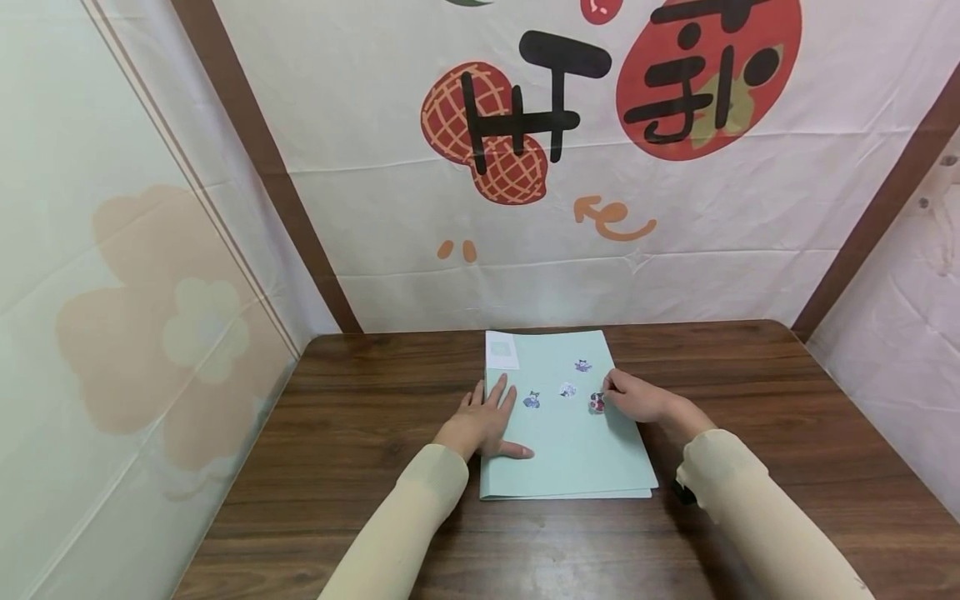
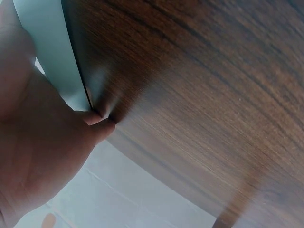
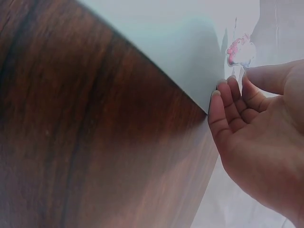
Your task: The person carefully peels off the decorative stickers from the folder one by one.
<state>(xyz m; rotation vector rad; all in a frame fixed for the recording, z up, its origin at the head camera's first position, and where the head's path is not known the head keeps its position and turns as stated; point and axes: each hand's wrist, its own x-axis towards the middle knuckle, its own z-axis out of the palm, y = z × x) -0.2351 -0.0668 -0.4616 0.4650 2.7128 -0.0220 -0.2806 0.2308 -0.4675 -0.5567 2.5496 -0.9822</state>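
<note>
1. The red-and-dark sticker (image 1: 597, 403) is sitting over the right part of the folder (image 1: 577, 454), near its right edge. The views are not showing clearly whether its underside is touching the cover.
2. The right hand (image 1: 637, 398) is pinching the sticker's edge between thumb and forefinger, its other fingers bending inward at the folder's right side. Such a narrow hold is probably risking a crease or tear, should one side be sticking while the other is being pulled.
3. A slight twist of that wrist could be setting the sticker crooked; slipping fingertips could be dropping it askew.
4. On the folder, the pale sticker (image 1: 567, 390) is lying just left of the pinched one, with the purple sticker (image 1: 582, 366) above; a sideways drift is likely to be causing overlap.
5. The left hand (image 1: 482, 423) is grasping nothing: it is lying spread across the folder's left edge, the thumb reaching onto the cover near the bluish sticker (image 1: 532, 400). If it is pressing too lightly, a tug from the right could be sliding or turning the folder.
6. At the folder's lower right corner, two layers are showing slightly apart, so pressure there could be bowing the cover.
7. Around the folder, the table (image 1: 360, 408) is looking smooth, which may be making slipping easier.
</note>
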